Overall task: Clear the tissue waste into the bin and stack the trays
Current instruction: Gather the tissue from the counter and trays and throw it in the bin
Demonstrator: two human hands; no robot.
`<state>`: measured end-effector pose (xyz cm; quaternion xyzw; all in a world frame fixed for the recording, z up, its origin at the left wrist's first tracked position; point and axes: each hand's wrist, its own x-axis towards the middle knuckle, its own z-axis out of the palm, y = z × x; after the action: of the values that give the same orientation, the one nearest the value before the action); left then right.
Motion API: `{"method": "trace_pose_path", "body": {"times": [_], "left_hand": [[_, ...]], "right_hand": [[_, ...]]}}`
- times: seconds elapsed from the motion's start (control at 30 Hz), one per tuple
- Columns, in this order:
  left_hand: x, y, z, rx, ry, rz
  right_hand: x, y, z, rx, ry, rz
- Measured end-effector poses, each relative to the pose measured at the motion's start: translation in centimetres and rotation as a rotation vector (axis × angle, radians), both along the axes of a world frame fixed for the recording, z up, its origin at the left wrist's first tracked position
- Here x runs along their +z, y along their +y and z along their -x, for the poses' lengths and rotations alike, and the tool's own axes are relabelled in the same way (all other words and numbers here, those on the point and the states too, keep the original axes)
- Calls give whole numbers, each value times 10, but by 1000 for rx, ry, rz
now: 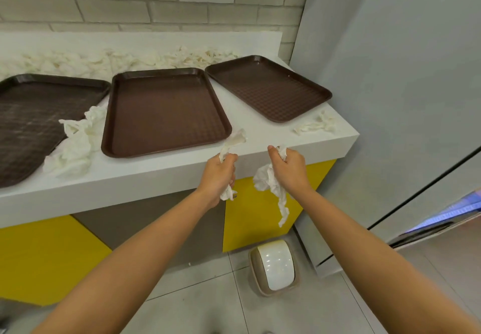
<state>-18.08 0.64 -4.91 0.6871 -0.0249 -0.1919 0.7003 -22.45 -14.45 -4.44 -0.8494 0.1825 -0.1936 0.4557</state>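
Below clenched fingers (283,155) of right hand (290,168), long tissue strip (273,193) dangles. Left hand (217,172) grips second wad (234,141). Bin (276,266) well beneath, lid looks shut: released tissue may drift, land on lid or floor. Trays (166,110) beyond fingers, unstacked.

Left tray (31,120) cut off by the left edge, back tissue row (65,61) too — bin (276,266) interior hidden.

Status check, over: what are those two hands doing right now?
Left hand grips a tissue wad, right hand grips a trailing tissue. Three trays unstacked, loose tissue on the counter. Bin on the floor below, nothing in the way.
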Motion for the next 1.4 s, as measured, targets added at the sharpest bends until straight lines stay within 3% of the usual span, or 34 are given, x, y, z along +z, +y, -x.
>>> {"method": "trace_pose_path", "body": {"times": [0.33,0.53,0.77,0.93,1.1,1.23,1.4], "left_hand": [[-56,-46,40,-73,137,-151],[-104,-81,71,-9,288,-219],[-168,-108,86,19,407,-327],[-242,-115,84,-42,347,-344],[-345,-121,80,-104,298,-412],[-425,-127,80,-210,207,-535],[-487,-137,84,-396,74,-644]], "right_hand": [[-51,-56,51,17,198,-112],[-94,-96,74,73,243,-221],[-159,-117,85,125,422,-205],[-236,-123,86,132,582,-189],[-342,-123,86,97,615,-243],[-432,-125,89,-4,659,-382],[-522,-123,97,-139,828,-399]]}}
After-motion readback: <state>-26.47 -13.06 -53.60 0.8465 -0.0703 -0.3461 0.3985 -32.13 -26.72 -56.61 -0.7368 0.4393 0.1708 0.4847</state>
